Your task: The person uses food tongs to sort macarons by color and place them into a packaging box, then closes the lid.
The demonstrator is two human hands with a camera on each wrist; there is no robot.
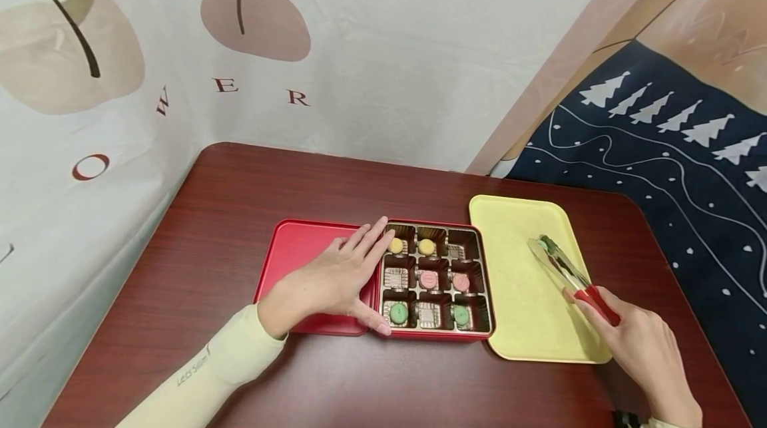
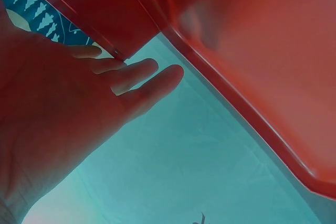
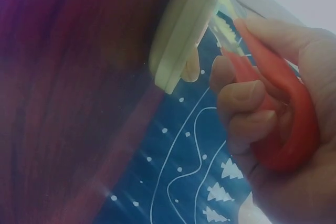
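Note:
My right hand [image 1: 650, 345] grips red-handled tongs [image 3: 302, 124] over the yellow tray [image 1: 521, 321]. At the tongs' tips shows a small green piece [image 1: 542, 243], partly hidden by them. My left hand [image 1: 338, 275] lies with fingers extended at the left side of a red box [image 1: 440, 337], thumb by its front corner, fingertips at the back. Inside, a divided insert carries small round macaron-like sweets: two yellow [image 1: 426, 246] in the back row, two pink [image 1: 428, 279] in the middle row, and two green [image 1: 398, 312] in the front corner compartments.
A red lid [image 1: 293, 248] lies under my left hand, against the box's left side. The yellow tray adjoins the box's right side. All stand on a dark red-brown table [image 1: 240, 182], with printed cloths [image 1: 389, 68] hanging behind and to the right.

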